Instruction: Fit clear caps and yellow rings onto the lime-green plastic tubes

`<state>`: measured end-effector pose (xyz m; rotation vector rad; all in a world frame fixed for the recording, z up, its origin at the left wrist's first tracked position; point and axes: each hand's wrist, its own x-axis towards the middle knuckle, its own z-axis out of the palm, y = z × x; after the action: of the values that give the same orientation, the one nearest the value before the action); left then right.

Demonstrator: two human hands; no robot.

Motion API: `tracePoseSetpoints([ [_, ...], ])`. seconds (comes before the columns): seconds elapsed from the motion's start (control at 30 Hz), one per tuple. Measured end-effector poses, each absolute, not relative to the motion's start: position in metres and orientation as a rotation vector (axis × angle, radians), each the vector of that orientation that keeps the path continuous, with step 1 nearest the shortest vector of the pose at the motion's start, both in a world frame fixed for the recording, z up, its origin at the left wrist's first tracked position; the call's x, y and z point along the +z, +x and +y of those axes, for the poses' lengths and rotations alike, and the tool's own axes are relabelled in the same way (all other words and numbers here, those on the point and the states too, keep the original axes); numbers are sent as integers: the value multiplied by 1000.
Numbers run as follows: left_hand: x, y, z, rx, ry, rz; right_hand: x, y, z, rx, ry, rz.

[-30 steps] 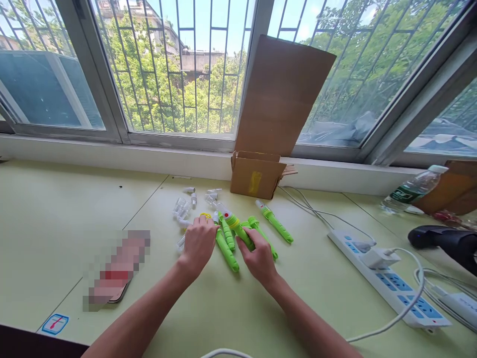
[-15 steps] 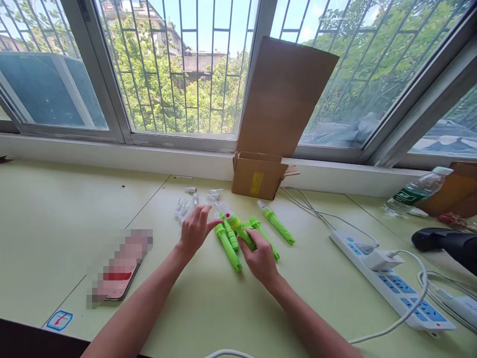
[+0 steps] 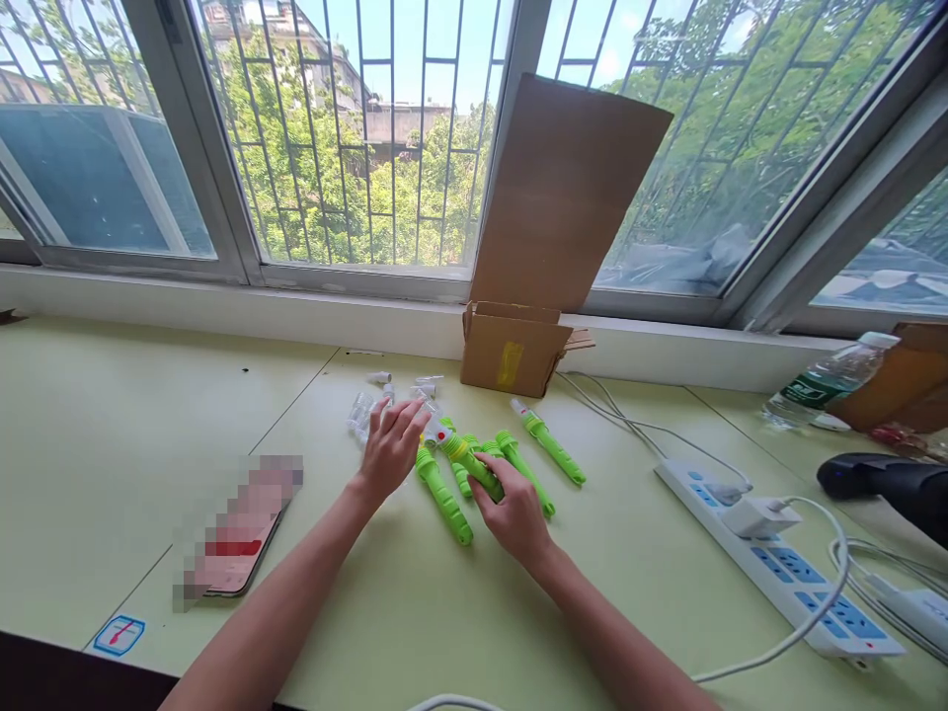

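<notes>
1. Two bare hands over the pale green worktop, both at a cluster of bright green ribbed plastic tubes.
2. Right hand: grip closed round one green ribbed tube with a clear red-dotted tip. Tube is tilted, tip pointing up-left, lifted off the others.
3. Left hand: fingers spread and slack, holding nothing, fingertips just beside that tube's tip and over the small clear plastic caps.
4. More green tubes lie flat between and beside the hands; one separate green tube with a white tip lies apart to the right.
5. Open brown cardboard box sits at the window sill behind the cluster.
6. White power strip with blue sockets on the right, white charger plugged in.
7. Clear plastic water bottle lies on its side, far right.
</notes>
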<state>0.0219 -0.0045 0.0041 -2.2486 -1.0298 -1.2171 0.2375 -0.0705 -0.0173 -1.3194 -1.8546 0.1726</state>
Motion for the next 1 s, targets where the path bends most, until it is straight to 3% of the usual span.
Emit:
tracePoseSetpoints([
  [0.43,5,27,-11,-1256,-2461,-776,-16,239,-73,115,-1330,-1951],
  [0.83,1,33,-10,-1946,-2281,-1174,0,242,-79,295,-1079,-1977],
  [1.0,-2,36,-5,-2213,-2231,-1478,-2,243,-73,539,-1106,-1720],
])
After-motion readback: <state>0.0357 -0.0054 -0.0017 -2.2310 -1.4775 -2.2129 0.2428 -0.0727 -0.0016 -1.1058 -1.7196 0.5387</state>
